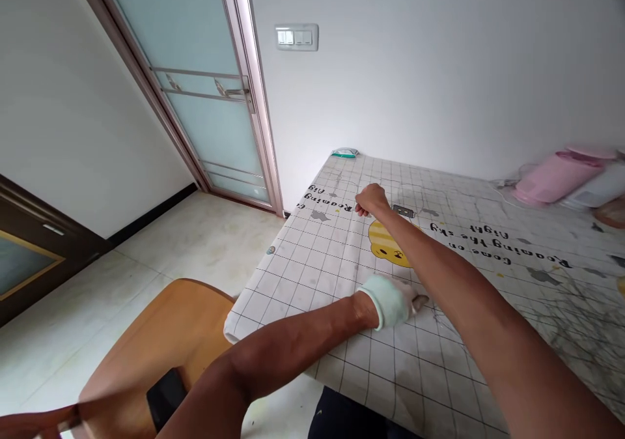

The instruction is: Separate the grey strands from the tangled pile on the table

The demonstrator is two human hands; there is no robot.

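Note:
My left hand [396, 301], in a pale mint and white glove, is low over the near part of the table. Its fingers are curled together, and faint thin strands show beside the fingertips. Farther off, my bare right hand [371, 200] is closed in a fist above the cloth, near the printed yellow bear [388, 247]. What either hand grips is too fine or hidden to make out. A loose tangle of thin dark strands [586, 335] spreads over the right side of the checked tablecloth [303, 283].
A small white and green packet [345, 153] lies at the far table corner. Pink container [559, 177] stands by the wall at right. A wooden chair [161, 328] with a dark phone-like object [166, 396] is at the left, before a glass door [209, 120].

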